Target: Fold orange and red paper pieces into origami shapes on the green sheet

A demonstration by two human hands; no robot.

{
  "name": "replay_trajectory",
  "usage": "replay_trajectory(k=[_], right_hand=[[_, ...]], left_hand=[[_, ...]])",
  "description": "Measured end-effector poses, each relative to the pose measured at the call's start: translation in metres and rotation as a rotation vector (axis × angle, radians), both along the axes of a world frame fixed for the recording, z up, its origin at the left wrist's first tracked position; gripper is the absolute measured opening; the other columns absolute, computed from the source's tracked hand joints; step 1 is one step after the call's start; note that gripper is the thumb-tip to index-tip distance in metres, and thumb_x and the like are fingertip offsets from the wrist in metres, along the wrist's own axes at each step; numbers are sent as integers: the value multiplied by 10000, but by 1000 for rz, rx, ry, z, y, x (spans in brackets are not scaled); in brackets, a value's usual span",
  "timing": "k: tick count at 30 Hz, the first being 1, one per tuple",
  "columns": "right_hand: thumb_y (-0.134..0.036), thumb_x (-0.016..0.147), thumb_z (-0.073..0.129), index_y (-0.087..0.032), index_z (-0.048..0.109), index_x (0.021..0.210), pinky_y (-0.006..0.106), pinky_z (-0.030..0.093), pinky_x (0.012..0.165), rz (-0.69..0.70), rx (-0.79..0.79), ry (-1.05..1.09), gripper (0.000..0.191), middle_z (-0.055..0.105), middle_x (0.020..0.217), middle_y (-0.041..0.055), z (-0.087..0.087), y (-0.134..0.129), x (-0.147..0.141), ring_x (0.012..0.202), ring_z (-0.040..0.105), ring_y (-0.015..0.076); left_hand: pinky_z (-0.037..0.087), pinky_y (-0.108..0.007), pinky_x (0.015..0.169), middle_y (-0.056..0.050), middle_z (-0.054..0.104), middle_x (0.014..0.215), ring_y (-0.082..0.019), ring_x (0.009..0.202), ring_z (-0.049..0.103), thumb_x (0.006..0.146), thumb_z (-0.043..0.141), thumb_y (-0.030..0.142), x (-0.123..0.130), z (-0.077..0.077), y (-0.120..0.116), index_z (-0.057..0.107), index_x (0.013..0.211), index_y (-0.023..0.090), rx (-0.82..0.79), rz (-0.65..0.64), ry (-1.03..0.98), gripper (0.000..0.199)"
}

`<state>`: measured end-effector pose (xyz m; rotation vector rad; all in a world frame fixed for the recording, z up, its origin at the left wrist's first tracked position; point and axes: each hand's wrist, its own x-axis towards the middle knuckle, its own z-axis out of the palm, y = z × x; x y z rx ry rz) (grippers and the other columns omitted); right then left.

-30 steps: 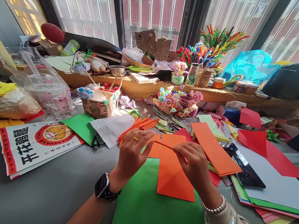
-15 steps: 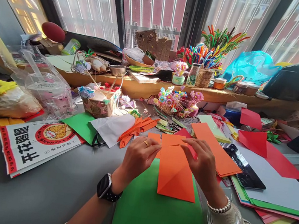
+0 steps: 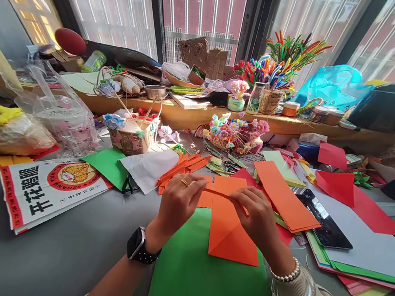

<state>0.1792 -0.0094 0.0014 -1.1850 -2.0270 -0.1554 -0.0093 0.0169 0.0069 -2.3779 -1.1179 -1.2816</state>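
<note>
A thin orange paper strip [image 3: 217, 192] is stretched between my two hands. My left hand [image 3: 180, 200] pinches its left end, and my right hand [image 3: 254, 216] pinches the right end. Beneath them lies a larger creased orange sheet [image 3: 234, 235], its lower part resting on a green board [image 3: 211, 292]. Smaller orange paper is partly hidden behind my left hand. Folded orange pieces [image 3: 189, 164] are heaped just beyond that hand. To the right of the sheet lie long orange strips [image 3: 284, 195].
A black phone [image 3: 322, 219] rests on stacked coloured paper at the right. A printed paper bag [image 3: 49, 194] and black-handled scissors [image 3: 129, 185] are on the left. Behind stand a flower basket [image 3: 129, 134] and small flowers [image 3: 226, 132].
My hands have shifted slightly: the left a little up and left, the right lower and left. The strip between them now shows as a longer, darker band.
</note>
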Motion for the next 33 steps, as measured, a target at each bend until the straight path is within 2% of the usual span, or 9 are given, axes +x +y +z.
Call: replay_trajectory(k=[3,8,12,15,18,20,26,29,33], right_hand=[[-159,802,464,-168,608,783,304,400,665,41,-10,-17,146,621,722,50,0,-2,-5,721,519,176],[-150,802,453,-176,611,836,314,412,676,40,-12,-6,164,629,762,52,0,-1,0,748,529,184],[-175,788,463,-171,611,803,350,428,690,-135,37,129,148,633,754,71,5,2,13,762,544,212],[-247,782,484,-186,615,797,366,445,697,-208,-29,361,145,644,781,70,8,2,16,778,566,216],[-310,766,511,-198,606,866,328,476,696,16,-337,595,178,645,880,55,10,0,9,792,594,188],[-329,749,532,-201,600,908,319,479,723,178,-502,685,215,636,933,51,9,-1,2,837,591,187],[-338,752,528,-210,607,918,319,442,826,357,-691,836,224,618,1014,43,10,-5,-9,968,545,191],[-352,760,515,-214,587,979,336,419,861,395,-743,862,269,582,1091,50,11,-7,-10,1031,507,199],[-361,753,523,-205,571,983,348,449,814,384,-779,879,282,596,1049,61,10,-8,-12,946,559,200]], left_hand=[[412,-294,721,-19,648,793,-159,764,560,768,501,183,8,-4,-4,612,888,202,-33,-114,123,164],[401,-242,578,-6,644,676,-136,630,560,777,490,190,8,-7,-5,647,817,215,-132,-43,78,164],[421,-267,641,-28,657,717,-155,687,579,768,503,248,4,-4,-2,654,791,201,-279,-41,-145,159],[443,-267,644,-36,662,766,-165,722,588,748,518,306,5,1,-3,647,787,187,-615,-140,-451,180],[456,-260,643,-51,660,818,-176,761,595,701,571,333,10,4,-5,624,828,154,-1005,-282,-740,226],[448,-252,651,-47,658,795,-170,756,592,657,620,316,14,4,-7,608,837,141,-1160,-339,-842,251],[420,-230,654,-31,649,751,-134,711,582,620,660,302,21,1,-12,592,849,141,-1454,-479,-874,288],[422,-236,657,-35,640,741,-135,704,582,629,653,303,22,1,-13,583,895,133,-1493,-534,-831,324],[425,-270,733,-58,630,871,-168,824,574,645,637,298,23,3,-13,594,899,145,-1378,-597,-720,299]])
